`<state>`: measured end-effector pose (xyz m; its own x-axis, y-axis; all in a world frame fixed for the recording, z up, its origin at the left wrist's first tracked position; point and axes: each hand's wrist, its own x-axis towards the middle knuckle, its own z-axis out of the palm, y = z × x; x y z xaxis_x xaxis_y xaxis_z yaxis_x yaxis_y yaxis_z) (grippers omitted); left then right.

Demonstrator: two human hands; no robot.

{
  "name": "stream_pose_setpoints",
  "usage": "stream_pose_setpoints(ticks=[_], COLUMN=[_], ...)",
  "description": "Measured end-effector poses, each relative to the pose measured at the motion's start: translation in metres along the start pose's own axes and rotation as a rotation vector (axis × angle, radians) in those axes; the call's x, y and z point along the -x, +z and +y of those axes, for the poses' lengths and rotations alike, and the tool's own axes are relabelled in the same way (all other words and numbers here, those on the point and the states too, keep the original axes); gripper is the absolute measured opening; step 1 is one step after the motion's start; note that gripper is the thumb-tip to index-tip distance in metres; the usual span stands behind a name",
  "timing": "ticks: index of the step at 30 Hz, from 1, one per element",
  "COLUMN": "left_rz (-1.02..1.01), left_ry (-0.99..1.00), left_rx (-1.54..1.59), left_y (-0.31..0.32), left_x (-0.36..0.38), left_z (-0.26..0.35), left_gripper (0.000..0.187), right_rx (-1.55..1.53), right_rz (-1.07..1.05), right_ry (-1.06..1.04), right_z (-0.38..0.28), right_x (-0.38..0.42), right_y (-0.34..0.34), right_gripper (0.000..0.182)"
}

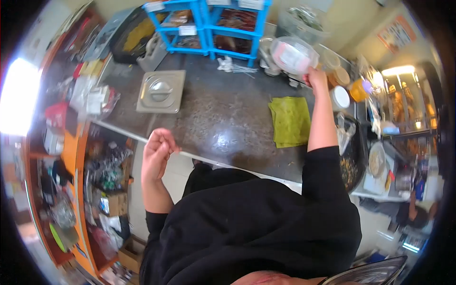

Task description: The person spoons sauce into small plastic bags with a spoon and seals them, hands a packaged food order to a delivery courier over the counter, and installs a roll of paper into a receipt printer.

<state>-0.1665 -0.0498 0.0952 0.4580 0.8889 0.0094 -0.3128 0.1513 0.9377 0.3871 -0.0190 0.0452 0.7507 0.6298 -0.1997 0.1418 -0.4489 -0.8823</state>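
My right hand [315, 78] reaches to the back right of the counter, its fingers closed on the near edge of a round clear plastic container [290, 53] with a pink and white paper or label on it. My left hand [159, 153] is raised beside the counter's front edge, fingers curled in and no object showing in them. A folded green cloth [290, 122] lies on the dark counter [216, 111] below my right forearm. Left of centre sits a steel pan lid [161, 91] with a domed handle recess.
Blue plastic shelves [206, 28] with labelled trays stand at the back. Jars and a white-lidded tub [340, 97] crowd the right, beside a black tray [350, 161]. Orange shelving [76, 190] full of bags and boxes is at left. Another person [411, 213] is at far right.
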Motion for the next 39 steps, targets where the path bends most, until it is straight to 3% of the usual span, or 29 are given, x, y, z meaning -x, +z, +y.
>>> stream_pose_setpoints(ticks=[2,3,4,5,6,7,9,11,14,16,18,19,22,23,26,29,32,39], left_rz=[-0.425,-0.294,-1.003,-1.183,-1.197,-1.202,-1.195,-1.084,-0.868,-0.442,-0.076,0.009,0.015,-0.032,-0.172,-0.193,-0.135,0.045], left_ry=[0.286,0.417,0.578,0.626,0.678,0.722,0.796,0.889,1.033,0.814,0.5,0.427,0.362,0.407,0.561,0.71,0.856,1.125], left_rx=[-0.084,0.046,0.161,-0.018,-0.139,-0.271,-0.323,-0.329,0.13,0.334,0.587,0.562,0.401,0.35,0.238,0.218,0.168,-0.079], left_y=[0.017,0.05,0.039,0.047,0.052,0.054,0.045,0.03,-0.01,-0.053,-0.084,-0.103,-0.143,-0.153,-0.182,-0.202,-0.235,-0.345], left_x=[0.026,0.054,0.034,0.042,0.061,0.08,0.1,0.124,0.15,0.17,0.185,0.186,0.235,0.261,0.339,0.378,0.39,0.396], left_z=[0.059,0.084,0.1,0.129,0.146,0.156,0.17,0.181,0.182,0.14,0.108,0.074,0.089,0.115,0.202,0.247,0.261,0.292], left_gripper=[0.035,0.031,0.021,0.018,0.018,0.018,0.017,0.017,0.021,0.007,0.02,0.022,0.023,0.024,0.027,0.032,0.025,0.014], right_rx=[-0.079,0.001,-0.058,-0.114,-0.192,-0.291,-0.364,-0.289,-0.3,-0.274,-0.279,-0.285,-0.303,-0.315,-0.248,-0.246,-0.185,-0.043], right_rz=[-0.08,-0.076,0.019,0.126,0.15,0.131,-0.02,-0.282,-0.599,-0.726,-0.831,-0.883,-1.073,-1.171,-1.325,-1.4,-1.407,-1.496], right_ry=[0.024,0.113,-0.023,-0.092,-0.3,-0.342,-0.464,-0.565,-0.591,-0.638,-0.662,-0.666,-0.709,-0.628,-0.756,-0.771,-0.833,-0.762], right_z=[0.005,-0.007,-0.007,-0.02,-0.022,-0.026,-0.039,-0.055,-0.078,-0.091,-0.101,-0.105,-0.121,-0.127,-0.142,-0.156,-0.151,-0.167], right_x=[-0.004,0.008,0.022,0.051,0.07,0.101,0.165,0.228,0.31,0.353,0.4,0.425,0.508,0.54,0.615,0.668,0.687,0.7], right_y=[0.007,0.009,0.02,0.034,0.051,0.071,0.123,0.174,0.24,0.28,0.326,0.349,0.408,0.425,0.476,0.506,0.544,0.663], right_gripper=[0.043,0.042,0.046,0.064,0.075,0.068,0.048,0.044,0.04,0.04,0.04,0.04,0.042,0.043,0.042,0.044,0.042,0.039])
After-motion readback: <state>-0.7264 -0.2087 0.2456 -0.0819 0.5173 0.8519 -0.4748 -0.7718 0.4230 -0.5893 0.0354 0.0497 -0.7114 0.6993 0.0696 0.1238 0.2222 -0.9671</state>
